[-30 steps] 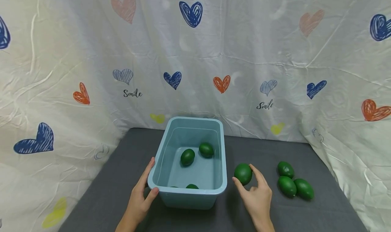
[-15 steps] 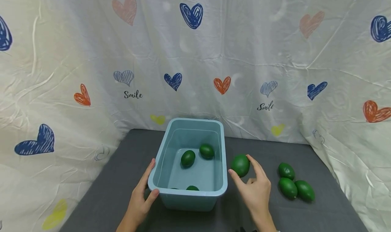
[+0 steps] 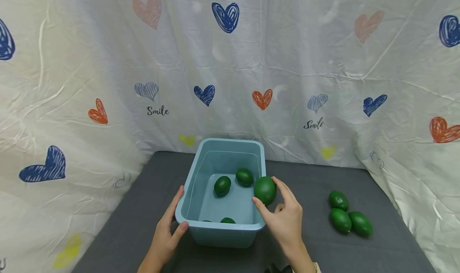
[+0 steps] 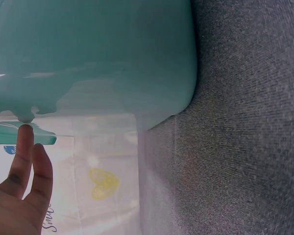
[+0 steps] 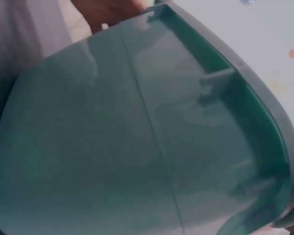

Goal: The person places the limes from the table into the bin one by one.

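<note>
A light blue plastic bin (image 3: 223, 238) stands on the dark cloth. My left hand (image 3: 162, 234) steadies its near left corner from outside, thumb at the front rim and fingers along the side. In the left wrist view, fairly straight fingers (image 4: 24, 152) touch the bin's outer wall. My right hand (image 3: 284, 221) pinches a dark green lime (image 3: 265, 190) between thumb and fingertips, overlapping the bin's right rim. Inside the bin lie a lime (image 3: 222, 186) and another lime (image 3: 244, 177). A third lime (image 3: 228, 220) is half hidden by the front wall, beside a green sliver.
A close group of limes (image 3: 340, 220) lies on the dark grey cloth (image 3: 309, 173) to the right. Behind the table hangs a pale curtain (image 3: 237, 53) printed with hearts, close to the bin's far end. The right wrist view is mostly filled by the bin's outer wall (image 5: 88, 147).
My right hand has lifted the lime and carried it left, from beside the bin to its right rim. My left hand has stayed at the bin's corner.
</note>
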A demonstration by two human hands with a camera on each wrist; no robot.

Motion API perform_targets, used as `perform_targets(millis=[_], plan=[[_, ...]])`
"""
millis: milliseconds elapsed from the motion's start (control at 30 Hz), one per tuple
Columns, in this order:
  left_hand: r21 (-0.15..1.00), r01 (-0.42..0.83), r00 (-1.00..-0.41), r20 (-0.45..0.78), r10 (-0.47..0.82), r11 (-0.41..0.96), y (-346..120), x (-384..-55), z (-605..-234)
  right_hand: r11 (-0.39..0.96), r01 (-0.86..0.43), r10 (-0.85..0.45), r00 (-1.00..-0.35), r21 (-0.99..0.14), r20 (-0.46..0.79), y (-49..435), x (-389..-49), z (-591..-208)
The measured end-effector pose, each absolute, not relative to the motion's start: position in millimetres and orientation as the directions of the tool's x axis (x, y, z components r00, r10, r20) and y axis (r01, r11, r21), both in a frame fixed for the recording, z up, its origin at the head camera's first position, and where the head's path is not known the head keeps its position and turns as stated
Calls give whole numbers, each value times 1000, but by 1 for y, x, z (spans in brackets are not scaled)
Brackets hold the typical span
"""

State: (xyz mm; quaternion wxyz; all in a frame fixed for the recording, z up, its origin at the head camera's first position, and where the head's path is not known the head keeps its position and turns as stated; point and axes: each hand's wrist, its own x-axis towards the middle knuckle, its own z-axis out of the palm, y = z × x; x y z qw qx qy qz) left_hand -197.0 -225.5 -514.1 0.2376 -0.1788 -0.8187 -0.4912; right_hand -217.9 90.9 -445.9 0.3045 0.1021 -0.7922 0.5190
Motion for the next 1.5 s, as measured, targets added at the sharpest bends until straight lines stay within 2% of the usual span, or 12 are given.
perform_targets(millis=[333,767,1233,1500], plan=[[726,536,-815,579,38,432,-222,-195,-510,478,-536,43,-777,-696,628,82,-220,-450],[741,475,-849,527,28,474,-224,-195,-511,514,-531,26,-775,-673,631,80,-225,-451],[727,497,-838,543,48,474,-222,-197,-513,494,-530,37,-779,-690,626,84,-225,-453],[743,474,-852,522,32,472,-222,-197,-513,487,-541,34,-773,-686,633,89,-224,-455]])
